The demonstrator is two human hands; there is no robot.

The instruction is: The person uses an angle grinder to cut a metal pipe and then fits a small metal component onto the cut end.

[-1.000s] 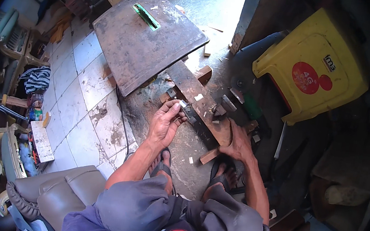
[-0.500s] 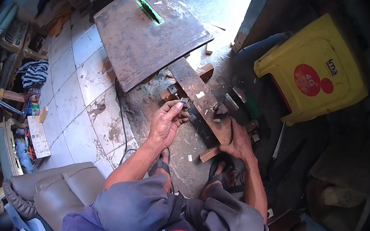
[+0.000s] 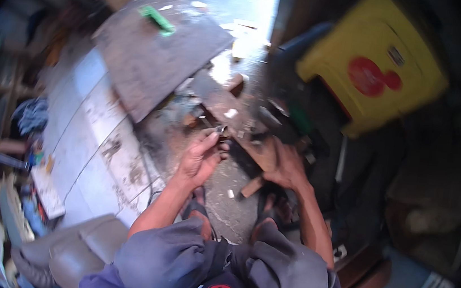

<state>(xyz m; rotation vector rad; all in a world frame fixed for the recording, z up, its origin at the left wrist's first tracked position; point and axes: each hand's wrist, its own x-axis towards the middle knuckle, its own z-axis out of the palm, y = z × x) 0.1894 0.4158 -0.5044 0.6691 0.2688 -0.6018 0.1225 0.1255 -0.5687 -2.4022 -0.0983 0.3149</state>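
Observation:
My left hand is closed, pinching a small shiny metal piece between thumb and fingertips; blur hides what kind of piece it is. Just beyond it runs a long wooden board, its far end beside a big brown panel. My right hand grips the board's near end, the thumb on the side toward me. A short wooden block sticks out under that end. Small dark items on the board near my right hand are too smeared to name.
A green object lies on the panel. To the right stands a yellow plastic stool, tipped toward the board. A grey-brown cushioned seat is at my left knee. Offcuts and a cable lie on the floor.
The whole view has shifted and blurred, so the panel, board and stool sit farther left and higher. Both hands keep their holds, on the metal piece and the board.

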